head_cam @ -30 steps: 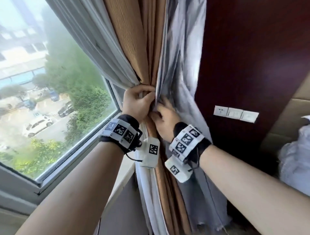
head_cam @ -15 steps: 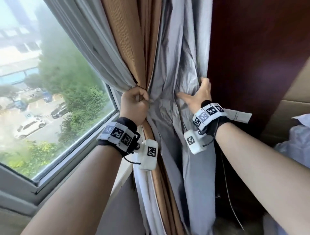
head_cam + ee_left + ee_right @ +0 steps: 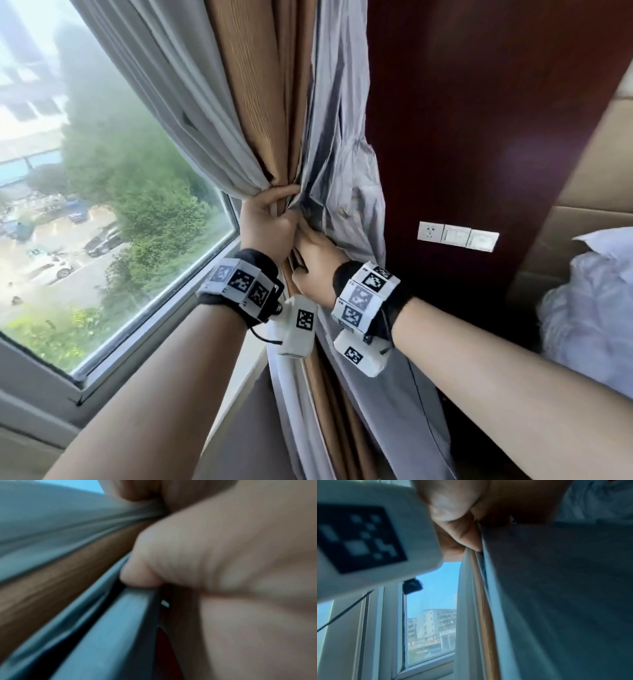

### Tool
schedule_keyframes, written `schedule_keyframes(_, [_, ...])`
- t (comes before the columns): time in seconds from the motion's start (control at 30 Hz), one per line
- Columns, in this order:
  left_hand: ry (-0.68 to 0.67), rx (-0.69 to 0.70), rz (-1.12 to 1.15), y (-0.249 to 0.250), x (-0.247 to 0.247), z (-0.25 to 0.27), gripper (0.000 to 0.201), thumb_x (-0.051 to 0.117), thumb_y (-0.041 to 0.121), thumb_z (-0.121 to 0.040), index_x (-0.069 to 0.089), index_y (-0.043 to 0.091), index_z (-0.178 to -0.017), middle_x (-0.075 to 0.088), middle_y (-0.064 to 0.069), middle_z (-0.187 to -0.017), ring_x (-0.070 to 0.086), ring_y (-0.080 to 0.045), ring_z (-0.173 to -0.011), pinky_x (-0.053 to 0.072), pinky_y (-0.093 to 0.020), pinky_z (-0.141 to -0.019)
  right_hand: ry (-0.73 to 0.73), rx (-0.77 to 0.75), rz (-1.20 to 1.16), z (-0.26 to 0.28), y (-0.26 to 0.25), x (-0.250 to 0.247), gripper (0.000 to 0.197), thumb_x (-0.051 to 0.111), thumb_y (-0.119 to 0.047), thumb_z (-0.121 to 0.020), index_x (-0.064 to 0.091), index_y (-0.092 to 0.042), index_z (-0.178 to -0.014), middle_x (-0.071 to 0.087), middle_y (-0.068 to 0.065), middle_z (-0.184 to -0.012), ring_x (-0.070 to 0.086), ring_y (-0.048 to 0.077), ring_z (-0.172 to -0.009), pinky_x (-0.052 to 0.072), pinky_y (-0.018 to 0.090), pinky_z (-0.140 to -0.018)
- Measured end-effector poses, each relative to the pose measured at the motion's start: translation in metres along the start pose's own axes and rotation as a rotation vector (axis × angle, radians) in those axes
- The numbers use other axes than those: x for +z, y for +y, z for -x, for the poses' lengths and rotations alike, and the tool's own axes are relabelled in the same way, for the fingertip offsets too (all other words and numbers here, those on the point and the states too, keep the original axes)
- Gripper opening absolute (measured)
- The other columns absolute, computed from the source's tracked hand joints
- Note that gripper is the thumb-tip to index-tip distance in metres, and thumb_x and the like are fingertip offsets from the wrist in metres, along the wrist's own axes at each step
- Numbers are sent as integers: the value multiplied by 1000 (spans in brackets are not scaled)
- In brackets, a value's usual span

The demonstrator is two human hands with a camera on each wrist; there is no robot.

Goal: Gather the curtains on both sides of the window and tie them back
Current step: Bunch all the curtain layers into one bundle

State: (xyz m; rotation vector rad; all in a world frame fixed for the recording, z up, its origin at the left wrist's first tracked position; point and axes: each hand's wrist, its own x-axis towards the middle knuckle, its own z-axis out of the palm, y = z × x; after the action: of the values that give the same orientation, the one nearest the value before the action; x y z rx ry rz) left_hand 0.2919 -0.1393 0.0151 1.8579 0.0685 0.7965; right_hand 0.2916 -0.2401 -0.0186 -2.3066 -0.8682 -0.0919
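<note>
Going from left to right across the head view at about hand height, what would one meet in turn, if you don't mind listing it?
Window glass → left hand gripping the gathered curtain → right hand at the silver-grey curtain lining → dark red wall panel → white wall switches → white bedding.

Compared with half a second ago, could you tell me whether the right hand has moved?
Yes. The right hand has moved left, away from the dark wood panel, back to the curtain bundle beside the left hand.

Both hands, left [image 3: 265, 224] and right [image 3: 313, 262], touch, fingers curled.
</note>
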Motion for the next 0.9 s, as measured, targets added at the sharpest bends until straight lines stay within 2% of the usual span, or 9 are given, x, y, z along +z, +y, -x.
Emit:
schedule_keyframes(0.1, [20,32,-27,-7,-3,-2,32,53,-8,-71,58,24,-66,56,11,-67,50,10,-60,37,-1,-58,56,5,-129,-2,3,0,77,54,-6,-77,22,-16,-147,18,2,-157,19,19,-144,20,27,-117])
schedule_keyframes(0.2, [-64,95,-59,-17,-4,-10,38,46,-6,-66,47,30,-55,50,11,-60,47,5,-57,36,-5,-57,75,61,-302,-5,14,-4,60,59,-11,-79,45,-17,-136,35,-2,-150,29,10,-140,22,28,-117])
schedule_keyframes(0.27, [-101,92,-71,-20,-2,-16,41,46,-9,-68,53,30,-58,56,13,-65,51,5,-62,40,-6,-62,229,116,-322,-5,22,-15,32,61,-17,-79,67,-18,-111,64,-4,-122,56,8,-115,41,26,-103])
schedule_keyframes(0.33, [-100,75,-72,-23,0,-20,39,46,-10,-71,60,26,-62,60,14,-70,54,7,-66,42,-5,-65,495,194,-297,-11,37,-32,11,64,-23,-81,68,-18,-89,66,-8,-88,61,2,-81,47,22,-80])
schedule_keyframes(0.4, [-86,71,-66,-25,4,-22,37,48,-9,-74,64,23,-67,62,16,-74,55,10,-68,41,-2,-66,617,308,-328,-28,60,-49,36,68,-38,-79,60,-16,-105,54,-3,-103,57,8,-89,46,26,-86])
schedule_keyframes(0.53, [-69,79,-67,-25,13,-27,37,49,-11,-73,67,22,-69,62,18,-75,56,12,-67,40,-3,-65,362,397,-395,-74,92,-56,101,62,-75,-60,35,-18,-138,40,6,-143,45,20,-127,37,37,-109])
schedule_keyframes(0.63, [-49,61,-88,-21,17,-33,33,49,-12,-74,68,15,-72,62,16,-72,53,10,-56,36,-3,-54,355,348,-390,-99,99,-58,74,66,-53,-76,42,-14,-134,51,7,-134,51,19,-119,39,23,-99])
schedule_keyframes(0.73, [2,29,-119,-20,22,-39,32,50,-12,-73,70,13,-73,62,15,-72,53,10,-53,35,-3,-51,342,338,-310,-115,115,-61,22,61,-31,-86,64,-10,-93,64,10,-92,60,25,-87,39,22,-63])
schedule_keyframes(0.9, [75,-5,-135,-19,30,-49,32,54,-11,-74,69,18,-74,61,19,-74,56,14,-61,38,-2,-58,491,164,-350,-94,117,-65,22,57,-18,-87,48,-10,-69,46,1,-66,43,19,-66,29,19,-53])
